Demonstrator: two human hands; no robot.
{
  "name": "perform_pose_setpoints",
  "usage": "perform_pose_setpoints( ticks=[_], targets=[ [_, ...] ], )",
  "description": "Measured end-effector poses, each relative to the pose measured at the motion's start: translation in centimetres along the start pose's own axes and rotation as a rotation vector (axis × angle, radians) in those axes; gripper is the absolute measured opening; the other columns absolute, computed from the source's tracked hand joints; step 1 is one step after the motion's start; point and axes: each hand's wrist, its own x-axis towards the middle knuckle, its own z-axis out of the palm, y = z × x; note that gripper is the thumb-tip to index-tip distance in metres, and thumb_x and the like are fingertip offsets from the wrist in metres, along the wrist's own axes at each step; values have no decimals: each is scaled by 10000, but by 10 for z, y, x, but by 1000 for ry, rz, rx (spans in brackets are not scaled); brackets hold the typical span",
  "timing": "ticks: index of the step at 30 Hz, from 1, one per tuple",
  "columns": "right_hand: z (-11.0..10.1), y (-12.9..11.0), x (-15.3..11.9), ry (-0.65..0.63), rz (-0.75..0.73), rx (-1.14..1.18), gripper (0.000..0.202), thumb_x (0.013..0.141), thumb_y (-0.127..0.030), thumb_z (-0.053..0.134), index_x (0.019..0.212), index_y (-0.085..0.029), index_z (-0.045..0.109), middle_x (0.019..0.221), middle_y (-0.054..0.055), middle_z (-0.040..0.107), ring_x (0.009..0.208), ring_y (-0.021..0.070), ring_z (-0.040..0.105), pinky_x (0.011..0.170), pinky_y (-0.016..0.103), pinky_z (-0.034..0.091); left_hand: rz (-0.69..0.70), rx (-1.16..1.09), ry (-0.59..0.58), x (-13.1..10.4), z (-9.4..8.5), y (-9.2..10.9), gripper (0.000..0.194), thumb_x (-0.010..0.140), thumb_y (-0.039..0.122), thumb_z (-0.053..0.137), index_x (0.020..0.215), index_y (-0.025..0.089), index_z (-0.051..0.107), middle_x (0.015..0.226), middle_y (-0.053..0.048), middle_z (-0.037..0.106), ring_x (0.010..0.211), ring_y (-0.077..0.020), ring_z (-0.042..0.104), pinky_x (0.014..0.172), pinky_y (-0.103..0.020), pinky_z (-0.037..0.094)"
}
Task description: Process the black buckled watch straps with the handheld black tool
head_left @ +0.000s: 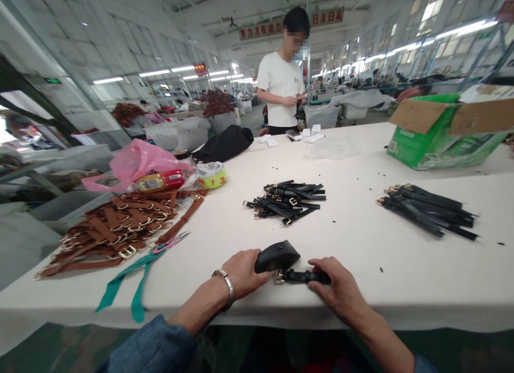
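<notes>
My left hand (pixel 241 272), with a bracelet at its wrist, is closed around a smooth black object (pixel 277 256) with a rounded, wedge-like body; its exact kind I cannot make out. Just below that object's right end lies a short black buckle strap (pixel 299 276), its gold buckle (pixel 279 276) pointing left. The fingers of my right hand (pixel 337 284) grip the strap at its right part, thumb below and forefinger above. Beyond my hands sits a pile of black buckle straps (pixel 287 199), and a second stack of black straps (pixel 429 209) lies farther right.
On the left are brown straps with metal rings (pixel 112 228), scissors (pixel 171 243) with a green ribbon (pixel 124 279), and a pink bag (pixel 140 161). A green carton (pixel 437 134) stands back right. A person in a white shirt (pixel 279 83) stands across the table (pixel 225 223).
</notes>
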Motion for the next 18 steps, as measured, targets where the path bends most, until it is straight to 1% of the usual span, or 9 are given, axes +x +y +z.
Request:
perform_pose_setpoints(
  ticks=[3, 6, 8, 11, 15, 18],
  targets=[
    [0, -4, 1, -7, 2, -49, 248, 684, -196, 586, 928, -211, 542, 840, 35, 549, 807, 198, 484, 709, 339, 406, -10, -1, 9, -3, 1, -4, 340, 692, 456, 476, 892, 200, 576, 805, -42, 653, 688, -179, 611, 570, -245, 421],
    [0, -12, 1, -49, -10, -135, 118, 705, -177, 559, 819, -205, 557, 840, 42, 521, 808, 197, 465, 704, 331, 390, 1, 3, 28, -7, 5, -8, 320, 694, 452, 475, 868, 205, 581, 809, -44, 649, 741, -191, 603, 583, -245, 414],
    [-1, -17, 1, -68, -21, -202, 129, 712, -160, 544, 831, -207, 561, 839, 46, 506, 804, 198, 455, 703, 332, 380, 6, 6, 52, -12, 8, -11, 302, 699, 443, 472, 852, 206, 579, 806, -42, 644, 751, -189, 596, 590, -241, 407],
    [-3, -24, 2, -98, -19, -274, 143, 716, -157, 542, 848, -209, 565, 828, 45, 494, 806, 200, 444, 707, 331, 366, -2, 16, 71, -26, 12, -18, 270, 694, 424, 481, 845, 216, 566, 789, -32, 636, 734, -183, 587, 591, -235, 395],
    [-6, -28, 5, -146, -22, -294, 143, 717, -181, 561, 853, -221, 573, 826, 35, 493, 816, 197, 438, 717, 323, 351, -50, 31, 20, -47, 11, -26, 229, 699, 408, 476, 831, 237, 554, 749, -17, 632, 713, -186, 585, 605, -241, 389],
    [-4, -29, 8, -173, -31, -280, 166, 721, -184, 565, 878, -234, 577, 824, 26, 499, 822, 191, 435, 718, 313, 345, -69, 19, -11, -53, 8, -25, 231, 701, 404, 469, 839, 240, 559, 768, -22, 640, 733, -195, 589, 616, -245, 395]
  ],
)
